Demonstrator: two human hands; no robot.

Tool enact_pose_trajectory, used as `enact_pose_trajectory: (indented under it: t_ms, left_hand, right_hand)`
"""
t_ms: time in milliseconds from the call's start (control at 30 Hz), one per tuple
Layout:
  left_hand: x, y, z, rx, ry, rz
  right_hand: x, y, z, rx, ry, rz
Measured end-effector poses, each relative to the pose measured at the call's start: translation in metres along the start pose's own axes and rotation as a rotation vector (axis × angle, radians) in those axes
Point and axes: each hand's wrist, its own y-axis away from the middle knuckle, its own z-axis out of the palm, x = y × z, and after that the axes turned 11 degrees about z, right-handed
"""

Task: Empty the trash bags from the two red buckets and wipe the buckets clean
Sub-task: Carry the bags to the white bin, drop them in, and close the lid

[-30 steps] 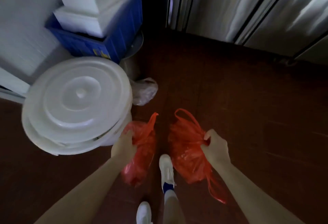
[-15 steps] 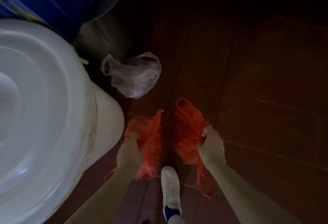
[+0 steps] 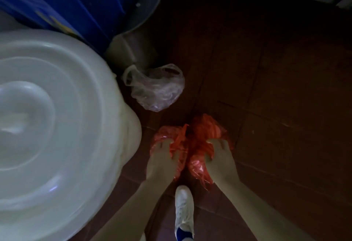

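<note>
At far left a big white tub lid (image 3: 47,118) is filling the view, with a blue crate (image 3: 76,2) behind it. Just right of the tub, a clear plastic bag (image 3: 158,88) is lying on the dark red tiled floor (image 3: 285,88). You are pressing your left hand (image 3: 163,160), fingers spread and curled, onto the left red bag (image 3: 167,135); your right hand (image 3: 219,160) is gripping the right red bag (image 3: 205,132) beside it. The bags are touching, low by the floor, ahead of your white shoe (image 3: 183,212).
</note>
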Motion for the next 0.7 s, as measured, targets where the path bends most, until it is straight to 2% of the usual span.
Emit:
enact_pose_trajectory:
  t_ms: [200, 333, 433, 533, 700]
  left_hand:
    - [0.033, 0.04, -0.099, 0.25, 0.153, 0.205]
    - [0.004, 0.07, -0.187, 0.441, 0.077, 0.113]
    - [-0.035, 0.081, -0.25, 0.512, 0.04, 0.031]
    - [-0.085, 0.082, -0.299, 0.49, -0.082, -0.03]
    - [-0.167, 0.076, -0.352, 0.292, -0.318, -0.096]
  right_hand:
    - [-0.112, 0.043, -0.015, 0.094, -0.071, -0.346]
    - [-0.187, 0.083, -0.014, 0.076, -0.044, -0.517]
    - [-0.237, 0.107, -0.001, 0.063, -0.021, -0.579]
    - [-0.282, 0.124, 0.026, 0.029, 0.044, -0.619]
    - [-0.35, 0.135, 0.091, -0.058, 0.235, -0.664]
